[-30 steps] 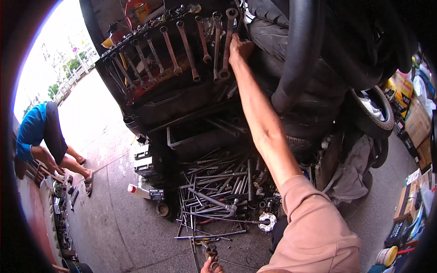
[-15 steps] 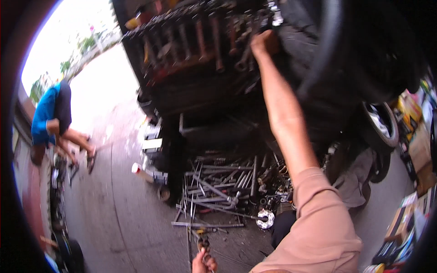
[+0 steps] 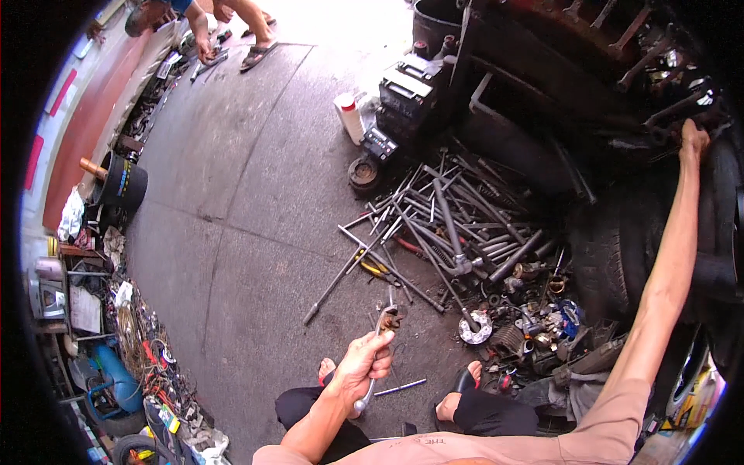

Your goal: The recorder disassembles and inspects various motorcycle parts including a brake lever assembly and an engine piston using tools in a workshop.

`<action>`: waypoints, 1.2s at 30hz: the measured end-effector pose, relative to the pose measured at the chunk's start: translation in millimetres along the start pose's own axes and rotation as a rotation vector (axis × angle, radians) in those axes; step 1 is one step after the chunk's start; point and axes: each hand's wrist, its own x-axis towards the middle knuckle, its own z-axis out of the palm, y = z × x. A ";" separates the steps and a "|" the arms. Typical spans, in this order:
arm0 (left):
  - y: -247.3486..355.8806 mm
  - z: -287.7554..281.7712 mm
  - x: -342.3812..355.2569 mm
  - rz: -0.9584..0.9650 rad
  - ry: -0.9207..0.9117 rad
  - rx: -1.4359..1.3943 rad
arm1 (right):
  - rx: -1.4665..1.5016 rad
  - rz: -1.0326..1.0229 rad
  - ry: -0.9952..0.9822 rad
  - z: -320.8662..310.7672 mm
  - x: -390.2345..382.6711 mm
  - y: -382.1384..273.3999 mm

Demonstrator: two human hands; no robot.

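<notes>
My left hand (image 3: pixel 363 363) is closed low in the middle, wrapped round a silver wrench (image 3: pixel 360 404) whose lower end sticks out below the fist. At the top of the fist, by the wrench's upper end, sits a small rusty metal piece (image 3: pixel 392 318). Far to the right, my outstretched right hand (image 3: pixel 695 138) is curled at the dark tool rack, next to a wrench (image 3: pixel 673 107). What its fingers hold, if anything, is hidden. More wrenches (image 3: pixel 632 31) hang along the rack.
A heap of bars and socket handles (image 3: pixel 465 217) lies on the floor ahead, with yellow-handled pliers (image 3: pixel 370 263) at its edge. Greasy parts (image 3: pixel 535 325) and a tyre (image 3: pixel 604 263) are at the right. Batteries (image 3: pixel 404 93) stand beyond. Another person's hand (image 3: pixel 206 54) shows far left.
The view has swung down and to the right-hand rack's left, showing more floor. My left hand with the wrench now shows fully. My right arm still reaches to the rack.
</notes>
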 end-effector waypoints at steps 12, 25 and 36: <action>-1.6 -32.0 -72.1 -0.020 0.136 -0.074 | -0.570 -0.307 -0.318 -11.6 -267.1 -42.5; 16.3 -82.4 -141.4 0.392 -0.092 -0.323 | -0.620 -0.544 -1.630 6.0 -707.6 -55.0; 25.6 -114.4 -167.8 0.698 -0.131 -0.329 | -0.125 -0.368 -1.303 97.6 -1025.7 -110.6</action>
